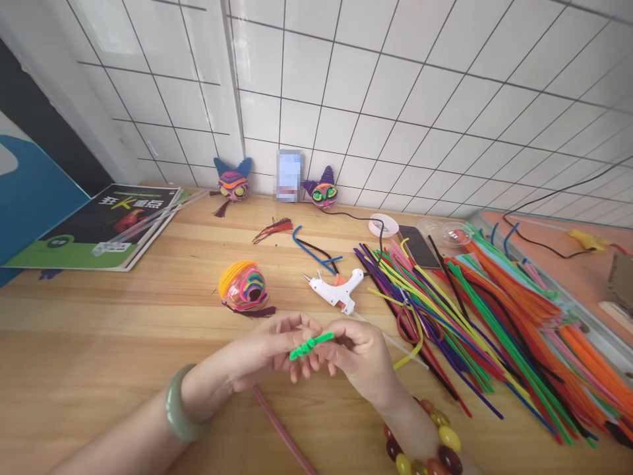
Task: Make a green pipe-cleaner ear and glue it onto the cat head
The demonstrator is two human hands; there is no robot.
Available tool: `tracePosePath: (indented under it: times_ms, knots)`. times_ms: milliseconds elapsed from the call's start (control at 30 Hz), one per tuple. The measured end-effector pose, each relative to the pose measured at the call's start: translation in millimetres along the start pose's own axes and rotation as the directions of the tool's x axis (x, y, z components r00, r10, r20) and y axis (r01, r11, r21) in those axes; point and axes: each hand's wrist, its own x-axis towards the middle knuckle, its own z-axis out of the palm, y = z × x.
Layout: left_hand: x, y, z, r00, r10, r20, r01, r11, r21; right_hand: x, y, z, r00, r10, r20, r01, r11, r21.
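Green pipe cleaner (pixel 310 345): short piece, held up over tabletop (pixel 148 343) between both hands; knobbly coils toward left end, straight tail to right.
Left hand (pixel 264 346): fingers clamped on coiled part; exact contact partly hidden.
Right hand (pixel 364 359): thumb and fingers clamped near straight tail.
Winding: looks like the step in hand. Best to pin coils with left, turn tail with right, lay each turn snug against the last, no crossing.
Pull: light and even; hard tugging would likely kink wire or flatten fuzz.
Tail tip: worth tucking inward, cut wire could prick or snag.
Partly wrapped ball (pixel 243 288): on tabletop beyond left hand, some clear shell showing; handy for checking coil size.
Hot-glue gun (pixel 340 291): lying beyond hands; can't tell if hot, so fingers best clear of nozzle.
Loose pipe cleaners (pixel 499 330): spread right of right hand; elbow room better on left.
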Motion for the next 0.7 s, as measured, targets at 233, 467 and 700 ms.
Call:
tracePosePath:
  times_ms: [233, 467, 700]
  knots:
    - [1.5, 8.6, -6.5, 0.96, 0.235, -0.152, -0.172, 0.925, 0.339, 8.9, -3.5, -1.7, 0.981, 0.177, -0.079, -0.18, 0.983, -0.037]
    - [6.1, 3.7, -10.5, 0.96, 0.231, -0.161, -0.14, 0.887, 0.441, 9.1, 0.0, -1.9, 0.974, 0.222, -0.04, -0.222, 0.975, -0.004]
    - [5.1, 6.9, -9.8, 0.951, 0.16, -0.263, -0.069, 0.943, 0.324, 11.1, 2.2, -5.3, 0.973, 0.228, 0.03, -0.229, 0.973, 0.029]
